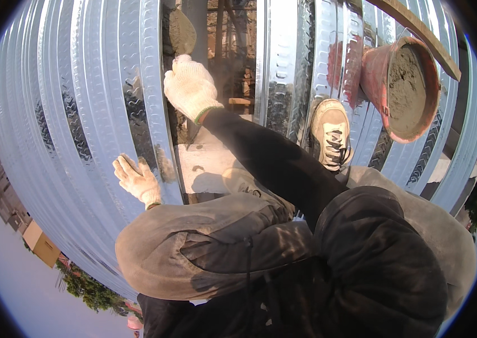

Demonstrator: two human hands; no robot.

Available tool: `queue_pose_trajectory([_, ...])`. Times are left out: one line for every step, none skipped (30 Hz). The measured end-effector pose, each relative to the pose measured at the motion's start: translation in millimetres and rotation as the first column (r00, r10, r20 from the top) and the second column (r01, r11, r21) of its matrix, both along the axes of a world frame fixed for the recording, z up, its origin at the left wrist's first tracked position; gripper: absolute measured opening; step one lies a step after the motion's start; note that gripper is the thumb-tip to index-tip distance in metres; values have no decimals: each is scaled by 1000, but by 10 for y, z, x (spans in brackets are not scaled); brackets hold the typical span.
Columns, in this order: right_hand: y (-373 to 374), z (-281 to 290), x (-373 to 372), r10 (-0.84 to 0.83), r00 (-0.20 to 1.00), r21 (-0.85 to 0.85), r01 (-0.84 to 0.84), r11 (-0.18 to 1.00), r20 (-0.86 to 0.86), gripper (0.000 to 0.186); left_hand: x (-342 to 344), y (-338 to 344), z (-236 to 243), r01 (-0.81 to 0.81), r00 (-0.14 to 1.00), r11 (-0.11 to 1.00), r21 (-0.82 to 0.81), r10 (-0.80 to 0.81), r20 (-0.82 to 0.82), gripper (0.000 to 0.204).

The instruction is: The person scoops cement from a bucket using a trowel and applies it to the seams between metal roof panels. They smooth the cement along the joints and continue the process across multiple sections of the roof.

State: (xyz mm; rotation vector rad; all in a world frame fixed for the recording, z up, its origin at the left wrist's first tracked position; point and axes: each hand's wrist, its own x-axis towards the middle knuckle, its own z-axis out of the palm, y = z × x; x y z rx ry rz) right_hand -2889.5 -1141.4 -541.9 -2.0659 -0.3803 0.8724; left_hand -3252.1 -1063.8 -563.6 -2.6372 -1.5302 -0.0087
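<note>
My right hand [192,89], in a white knit glove, is closed round a tool whose handle is hidden in the fist. Beyond the fist, the pointed, mortar-smeared blade of a trowel [182,32] lies over the far end of a narrow gap in the metal decking. My left hand [138,181], also gloved, rests flat on the ribbed metal decking [97,121] beside that gap, fingers stretched out and holding nothing. Grey mortar smears [164,164] mark the sheet's edge next to it.
A red bucket [375,73] of wet grey mortar [407,90] leans on the decking at right. A wooden plank [419,31] lies beyond it. Through the opening [238,73], brickwork shows lower down. My shoe [330,135] stands on the decking right of the opening.
</note>
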Motion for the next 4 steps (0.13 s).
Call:
queue_pose_trajectory([16,49,-32,15,1000,-6,-15,1000,-15,34,-31,1,-14,-4,1000,1000,6,4,-5,75])
queue_pose_trajectory([6,81,-25,32,998,4,-31,999,-45,34,-59,4,-29,-7,1000,1000,11,7,-11,75])
queue_pose_trajectory([8,83,-32,4,1000,7,-3,1000,-29,36,-75,26,-50,9,1000,1000,11,-9,12,76])
queue_pose_trajectory([28,68,-62,-24,1000,10,24,1000,-13,37,-88,51,-72,25,999,1000,12,-26,34,76])
